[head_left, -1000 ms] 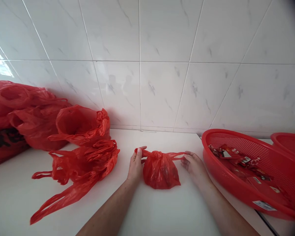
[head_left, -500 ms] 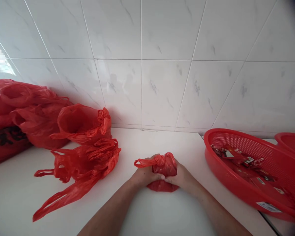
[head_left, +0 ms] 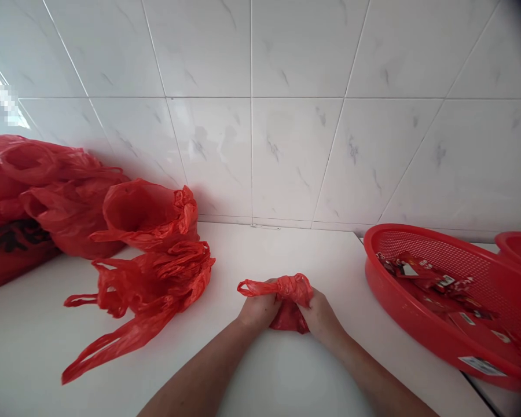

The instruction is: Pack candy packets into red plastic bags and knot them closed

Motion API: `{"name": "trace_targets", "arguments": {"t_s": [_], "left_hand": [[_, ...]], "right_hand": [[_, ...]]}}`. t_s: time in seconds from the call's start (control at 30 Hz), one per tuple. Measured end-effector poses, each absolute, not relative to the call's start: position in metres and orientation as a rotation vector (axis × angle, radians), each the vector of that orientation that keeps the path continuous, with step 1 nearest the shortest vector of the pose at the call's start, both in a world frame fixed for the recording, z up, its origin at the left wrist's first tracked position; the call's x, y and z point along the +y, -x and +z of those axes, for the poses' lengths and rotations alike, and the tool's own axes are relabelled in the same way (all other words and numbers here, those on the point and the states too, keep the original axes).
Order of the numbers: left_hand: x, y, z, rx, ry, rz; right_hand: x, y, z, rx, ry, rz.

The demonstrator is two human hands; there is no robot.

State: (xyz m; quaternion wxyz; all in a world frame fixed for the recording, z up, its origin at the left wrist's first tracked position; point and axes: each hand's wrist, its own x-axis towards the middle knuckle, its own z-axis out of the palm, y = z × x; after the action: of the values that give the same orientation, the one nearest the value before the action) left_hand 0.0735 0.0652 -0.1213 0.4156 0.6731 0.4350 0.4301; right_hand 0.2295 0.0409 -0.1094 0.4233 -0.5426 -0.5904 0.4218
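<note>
A red plastic bag (head_left: 289, 318) with something bundled inside rests on the white tabletop (head_left: 282, 376), its top gathered into a twisted band with a loop sticking out to the left. My left hand (head_left: 260, 310) is closed round the bag's left side, thumb tucked in under the gathered top. On the opposite side my right hand (head_left: 319, 313) grips the bag, its thumb also beneath the gathered plastic. Most fingertips of both hands are hidden behind or under the bag, and its contents cannot be seen.
Crumpled red plastic bags (head_left: 156, 284) lie left of my hands, with larger filled red bags (head_left: 65, 202) behind them. At the right stands a red perforated basket (head_left: 410, 324) holding several red packets (head_left: 434, 289); part of another red basket (head_left: 518, 246) shows beyond. A tiled wall (head_left: 295, 156) closes the back.
Both thumbs have moved from meeting across the bag's front to up under its gathered top. The bag's lower part looks narrower. The view has shifted slightly.
</note>
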Motion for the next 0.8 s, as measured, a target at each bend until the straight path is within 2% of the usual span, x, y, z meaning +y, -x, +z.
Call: {"name": "trace_targets", "arguments": {"t_s": [0.4,0.6,0.8], "left_hand": [[0.064,-0.079,-0.121,1.225,-1.74,0.875],[0.062,-0.077,-0.115,1.194,-1.67,0.864],[0.063,-0.077,-0.113,1.071,-1.516,0.893]], "right_hand": [[0.038,-0.228,-0.11,-1.479,1.394,1.016],[0.037,-0.236,-0.101,-1.497,1.179,1.139],[0.04,-0.231,-0.106,-1.391,1.271,1.068]]}}
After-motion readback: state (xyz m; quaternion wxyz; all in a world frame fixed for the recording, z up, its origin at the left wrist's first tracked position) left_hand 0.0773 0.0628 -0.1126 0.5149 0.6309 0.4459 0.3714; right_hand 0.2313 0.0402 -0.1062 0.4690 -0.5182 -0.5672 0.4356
